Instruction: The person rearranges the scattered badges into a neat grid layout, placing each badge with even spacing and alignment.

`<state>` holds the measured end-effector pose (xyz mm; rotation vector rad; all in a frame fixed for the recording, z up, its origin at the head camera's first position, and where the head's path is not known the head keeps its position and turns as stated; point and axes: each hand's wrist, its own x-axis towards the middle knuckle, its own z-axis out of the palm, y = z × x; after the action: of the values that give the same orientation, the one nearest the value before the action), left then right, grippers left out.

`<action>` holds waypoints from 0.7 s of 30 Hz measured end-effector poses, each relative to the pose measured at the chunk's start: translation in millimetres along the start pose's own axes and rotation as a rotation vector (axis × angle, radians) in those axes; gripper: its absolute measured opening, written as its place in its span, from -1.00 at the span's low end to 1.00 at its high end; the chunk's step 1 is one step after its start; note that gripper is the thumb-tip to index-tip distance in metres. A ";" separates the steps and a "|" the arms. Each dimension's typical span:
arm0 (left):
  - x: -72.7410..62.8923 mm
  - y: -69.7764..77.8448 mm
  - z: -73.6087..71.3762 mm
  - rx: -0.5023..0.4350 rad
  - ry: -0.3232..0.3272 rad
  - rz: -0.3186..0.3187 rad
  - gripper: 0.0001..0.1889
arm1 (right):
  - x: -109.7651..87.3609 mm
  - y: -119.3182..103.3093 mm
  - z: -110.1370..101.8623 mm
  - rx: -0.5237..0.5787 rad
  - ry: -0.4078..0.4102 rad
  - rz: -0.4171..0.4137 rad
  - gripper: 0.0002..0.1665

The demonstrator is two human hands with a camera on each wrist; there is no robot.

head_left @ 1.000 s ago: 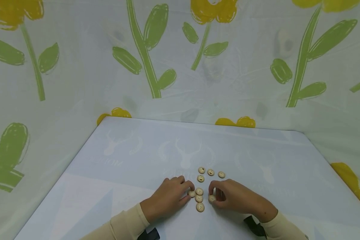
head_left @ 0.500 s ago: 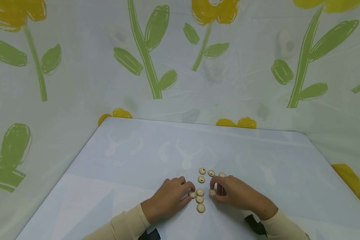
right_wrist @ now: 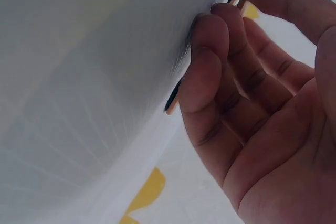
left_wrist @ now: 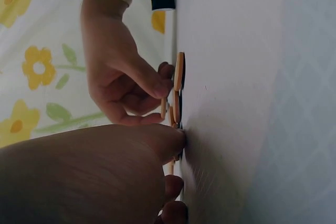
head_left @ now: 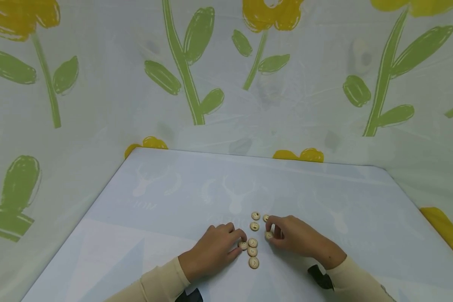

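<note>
Several small round wooden buttons lie on the table, with a short column of buttons (head_left: 252, 251) between the hands. My left hand (head_left: 213, 251) holds a wooden button (head_left: 243, 246) between thumb and forefinger, at the column's left side. To the right, my right hand (head_left: 300, 237) pinches another wooden button (head_left: 269, 235) between thumb and curled forefinger; in the left wrist view that button (left_wrist: 163, 108) shows edge-on at the fingertips. Past the fingers in the right wrist view, a button (right_wrist: 173, 102) lies on the table.
Farther back lie a button (head_left: 255, 215), another button (head_left: 254, 226) and a button (head_left: 266, 217) partly behind the right forefinger. The pale blue table (head_left: 166, 188) ends at a flower-patterned curtain (head_left: 109, 84). Dark straps (head_left: 320, 277) sit at the wrists.
My right hand has slid its pinched button away from me, toward the far buttons, and now covers the far-right one. My left hand stays put at its button.
</note>
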<state>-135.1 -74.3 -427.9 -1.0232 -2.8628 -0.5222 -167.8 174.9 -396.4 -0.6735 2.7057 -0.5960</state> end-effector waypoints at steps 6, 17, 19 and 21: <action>-0.7 -0.6 0.7 -0.001 0.003 0.004 -0.84 | 2.3 -0.2 -1.8 0.011 -0.001 0.012 -0.80; -1.0 -1.6 1.5 0.000 0.010 0.011 -0.85 | 7.5 3.5 -1.8 0.026 -0.010 -0.013 -0.78; -0.8 -1.6 1.5 -0.001 0.009 0.010 -0.84 | 8.5 3.6 -2.0 0.028 -0.011 -0.011 -0.78; -0.5 -1.5 1.4 -0.001 0.009 0.009 -0.85 | 9.4 3.6 -2.3 0.030 -0.012 -0.009 -0.78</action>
<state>-135.6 -75.3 -429.7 -1.0310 -2.8492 -0.5256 -177.9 173.8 -397.7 -0.6800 2.6783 -0.6318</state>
